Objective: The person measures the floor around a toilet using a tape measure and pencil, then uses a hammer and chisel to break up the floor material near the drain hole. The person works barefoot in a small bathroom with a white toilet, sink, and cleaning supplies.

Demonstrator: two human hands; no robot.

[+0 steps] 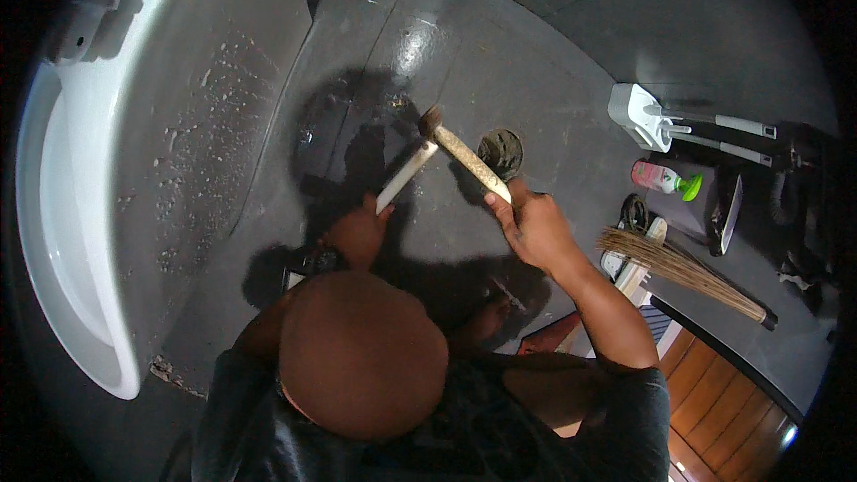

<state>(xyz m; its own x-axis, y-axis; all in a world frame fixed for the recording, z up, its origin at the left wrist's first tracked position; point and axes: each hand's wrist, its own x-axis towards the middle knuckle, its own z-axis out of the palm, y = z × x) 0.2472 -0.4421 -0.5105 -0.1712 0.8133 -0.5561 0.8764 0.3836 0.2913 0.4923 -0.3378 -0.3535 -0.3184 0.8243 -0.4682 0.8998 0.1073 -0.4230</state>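
Note:
My left hand [360, 230] is closed round the lower end of a flat whitish stick [403, 180], which slants up and to the right. In my right hand [534, 225] is a pale, brown-speckled handle [470, 161] with a small dark brown head [430, 122] at its far end. My thumb lies along that handle. The two tools meet near their far ends in a V above the grey floor [446, 241]; whether they touch, and what the brown head is made of, I cannot tell. Just beyond my right hand is a round, dark, cup-like thing [500, 153] with grey stuff inside.
A white basin [125, 214] stands on the left beside a splashed grey wall [210, 161]. At right are a white holder [632, 116] with long-handled brushes, a pink bottle [654, 177] with green top, and a stick broom [692, 274]. Wooden planks [714, 393] show lower right.

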